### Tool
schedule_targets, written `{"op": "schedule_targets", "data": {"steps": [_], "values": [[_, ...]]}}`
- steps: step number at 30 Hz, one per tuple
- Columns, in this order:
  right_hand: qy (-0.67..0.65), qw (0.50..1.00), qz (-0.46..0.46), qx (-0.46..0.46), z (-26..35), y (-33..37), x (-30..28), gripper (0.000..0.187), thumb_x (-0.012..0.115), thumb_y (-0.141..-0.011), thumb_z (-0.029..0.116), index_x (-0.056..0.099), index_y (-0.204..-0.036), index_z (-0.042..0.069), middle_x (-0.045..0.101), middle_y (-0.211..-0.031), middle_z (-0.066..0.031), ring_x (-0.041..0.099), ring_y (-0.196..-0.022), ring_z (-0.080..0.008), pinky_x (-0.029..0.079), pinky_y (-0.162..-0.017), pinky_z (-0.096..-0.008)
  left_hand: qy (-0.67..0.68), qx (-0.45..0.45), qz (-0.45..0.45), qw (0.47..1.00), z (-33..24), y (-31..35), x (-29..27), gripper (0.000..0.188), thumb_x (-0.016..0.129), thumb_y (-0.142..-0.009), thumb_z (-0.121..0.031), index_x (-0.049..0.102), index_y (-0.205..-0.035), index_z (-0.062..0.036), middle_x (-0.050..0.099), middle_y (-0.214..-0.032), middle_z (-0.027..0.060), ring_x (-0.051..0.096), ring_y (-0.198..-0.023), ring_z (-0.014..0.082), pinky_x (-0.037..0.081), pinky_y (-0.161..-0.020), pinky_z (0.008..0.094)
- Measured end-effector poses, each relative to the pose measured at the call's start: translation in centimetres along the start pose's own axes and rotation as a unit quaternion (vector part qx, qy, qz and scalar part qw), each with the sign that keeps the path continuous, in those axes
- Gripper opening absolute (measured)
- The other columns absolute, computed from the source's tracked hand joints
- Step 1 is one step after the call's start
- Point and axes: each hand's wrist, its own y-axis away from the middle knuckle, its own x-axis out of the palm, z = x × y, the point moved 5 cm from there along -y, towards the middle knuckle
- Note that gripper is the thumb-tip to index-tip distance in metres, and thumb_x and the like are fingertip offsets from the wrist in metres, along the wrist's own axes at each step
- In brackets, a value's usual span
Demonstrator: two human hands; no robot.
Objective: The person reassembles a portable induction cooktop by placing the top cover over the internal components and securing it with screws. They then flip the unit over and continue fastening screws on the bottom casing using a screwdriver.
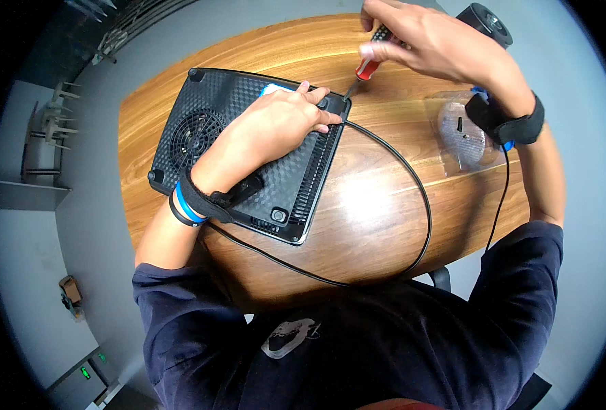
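A flat black appliance, which looks like an induction cooker [276, 181], lies upside down on the table, its round fan grille and corner feet facing up. Across its base rests my left hand [279, 119], fingers spread and pressing near the far right corner. My right hand [429, 41] grips a screwdriver [366, 70] with a red and black handle. The screwdriver slants down, its tip at that same corner; whether it sits in a screw is too small to tell. Part of a blue and white label shows behind my left hand.
A black cord [426, 205] loops from the appliance over the wooden table [364, 171]. On the right lies a clear plastic tray [446, 154] with small dark screw-like parts. A black cylinder [486, 26] stands past the far right edge. Stools [58, 119] are off to the left.
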Motion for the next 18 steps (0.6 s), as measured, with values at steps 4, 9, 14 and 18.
{"op": "schedule_targets", "data": {"steps": [4,9,14,18], "values": [[-0.201,0.969,0.005,-0.141,-1.1,1.0,1.1,0.037,0.071,-0.112,0.035,0.058,-0.123,0.002,0.074,-0.100,-0.0159,0.078,-0.089,-0.0309,0.063,-0.078,-0.0417,0.002,0.004,-0.001,1.000,-0.6,-0.4,-0.7,0.035,0.066,-0.110,-0.028,0.081,-0.139,-0.0183,0.065,-0.154,0.0297,0.068,-0.137,0.0474,0.058,-0.111,0.0512],[-0.023,0.994,-0.107,-0.006,1.5,0.9,1.1,0.030,0.069,-0.113,0.026,0.058,-0.124,0.000,0.071,-0.101,-0.0180,0.074,-0.087,-0.0353,0.061,-0.078,-0.0442,0.018,-0.029,0.013,0.999,-0.2,0.0,-0.1,0.034,0.067,-0.109,-0.026,0.082,-0.138,-0.0187,0.066,-0.153,0.0301,0.069,-0.136,0.0460,0.058,-0.112,0.0511],[-0.171,0.965,0.010,-0.196,1.1,0.3,0.5,0.026,0.067,-0.113,0.021,0.059,-0.126,0.000,0.066,-0.102,-0.0173,0.072,-0.093,-0.0349,0.060,-0.084,-0.0448,0.011,-0.025,0.020,0.999,-0.9,-0.6,-1.0,0.034,0.067,-0.109,-0.027,0.082,-0.138,-0.0187,0.067,-0.151,0.0297,0.069,-0.135,0.0456,0.058,-0.112,0.0512],[0.011,0.996,-0.075,-0.042,2.3,1.2,0.6,0.022,0.061,-0.116,0.025,0.060,-0.121,0.003,0.066,-0.100,-0.0187,0.071,-0.085,-0.0382,0.059,-0.079,-0.0457,0.020,-0.038,0.049,0.998,-1.0,-0.7,-1.5,0.034,0.066,-0.109,-0.027,0.082,-0.138,-0.0185,0.066,-0.154,0.0289,0.067,-0.137,0.0463,0.057,-0.113,0.0518]]}}
